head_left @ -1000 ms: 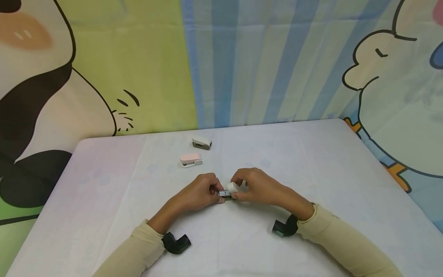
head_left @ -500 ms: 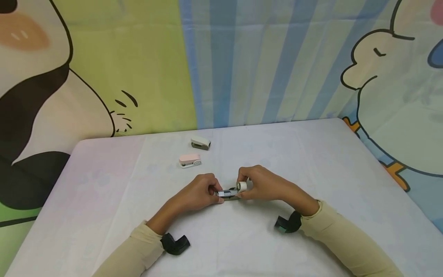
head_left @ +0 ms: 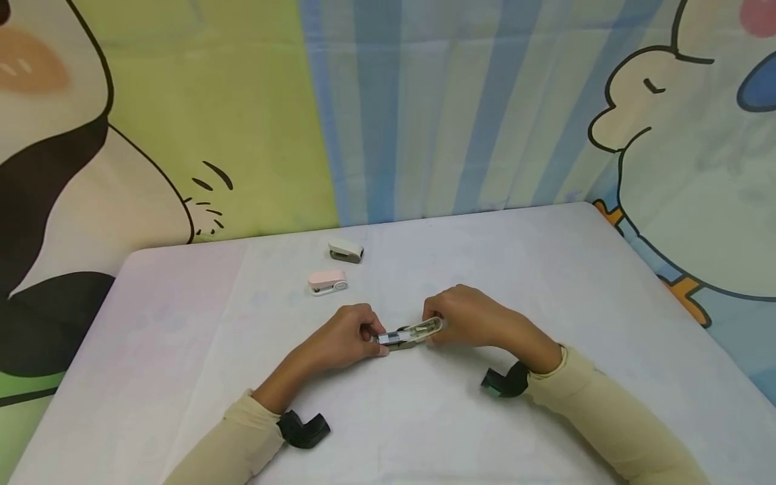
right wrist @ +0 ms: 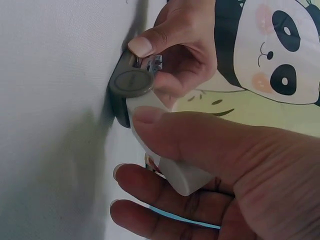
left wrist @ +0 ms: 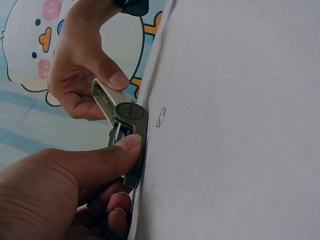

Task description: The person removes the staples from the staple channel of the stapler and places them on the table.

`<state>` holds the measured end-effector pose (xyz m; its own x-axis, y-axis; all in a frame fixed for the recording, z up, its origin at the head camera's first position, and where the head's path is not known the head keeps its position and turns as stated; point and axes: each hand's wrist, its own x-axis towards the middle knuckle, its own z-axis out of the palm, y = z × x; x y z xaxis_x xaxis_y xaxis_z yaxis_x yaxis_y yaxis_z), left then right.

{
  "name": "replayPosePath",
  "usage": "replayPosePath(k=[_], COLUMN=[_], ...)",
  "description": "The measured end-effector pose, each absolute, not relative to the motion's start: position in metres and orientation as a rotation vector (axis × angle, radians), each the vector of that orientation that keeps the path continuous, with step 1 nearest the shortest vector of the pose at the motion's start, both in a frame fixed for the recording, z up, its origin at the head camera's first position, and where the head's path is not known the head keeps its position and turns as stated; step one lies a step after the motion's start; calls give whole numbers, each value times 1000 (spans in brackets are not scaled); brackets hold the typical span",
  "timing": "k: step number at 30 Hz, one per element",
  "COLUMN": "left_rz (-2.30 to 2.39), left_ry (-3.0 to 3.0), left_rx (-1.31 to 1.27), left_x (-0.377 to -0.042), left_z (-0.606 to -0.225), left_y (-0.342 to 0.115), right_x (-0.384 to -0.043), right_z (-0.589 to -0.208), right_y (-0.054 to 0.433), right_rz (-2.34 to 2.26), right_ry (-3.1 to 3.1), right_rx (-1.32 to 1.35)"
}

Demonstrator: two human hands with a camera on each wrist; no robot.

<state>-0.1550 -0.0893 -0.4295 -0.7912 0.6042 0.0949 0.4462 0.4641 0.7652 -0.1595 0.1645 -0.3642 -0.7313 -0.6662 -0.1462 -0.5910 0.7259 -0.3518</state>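
Note:
A small stapler [head_left: 405,336] with a grey base and white top cover is spread wide between both hands, its cover swung back and its metal staple channel showing. My left hand [head_left: 341,340] pinches the base end, its thumb [left wrist: 131,143] lying over the channel in the left wrist view. My right hand [head_left: 475,320] grips the white cover [right wrist: 175,172], thumb on its outer side. The round hinge disc [right wrist: 133,81] sits between the hands. The cover's hollow inside faces up in the head view. The base is low at the table surface.
A pink-and-white stapler [head_left: 328,282] and a white-and-grey stapler [head_left: 346,251] lie farther back on the white tablecloth [head_left: 515,269]. A small paper-clip-shaped outline [left wrist: 160,117] shows on the cloth. A cartoon-printed curtain [head_left: 424,108] hangs behind the table.
My right hand has moved to the right, swinging the stapler's cover farther back from the base. My left hand keeps its hold. The head view has shifted slightly.

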Motion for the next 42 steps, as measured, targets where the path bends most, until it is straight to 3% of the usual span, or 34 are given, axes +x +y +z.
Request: replayPosePath(k=[4, 10, 13, 26, 42], left_rz=[1231, 1228, 1236, 1277, 1345], left_ry=[2511, 2503, 2492, 2467, 2437], left_rx=[935, 921, 921, 888, 977], left_x=[-155, -156, -155, -153, -153], left_z=[-429, -428, -429, -427, -423], left_y=[-89, -89, -89, -88, -87], right_x=[-156, -151, -147, -139, -142], right_z=[-360, -358, -364, -377, -387], right_y=[165, 159, 150, 136, 133], right_rz=[-413, -958, -1058, -833, -828], right_ry=[2750, 2708, 2559, 2608, 2636], right_rx=[-1117, -1587, -1694, -1307, -1157])
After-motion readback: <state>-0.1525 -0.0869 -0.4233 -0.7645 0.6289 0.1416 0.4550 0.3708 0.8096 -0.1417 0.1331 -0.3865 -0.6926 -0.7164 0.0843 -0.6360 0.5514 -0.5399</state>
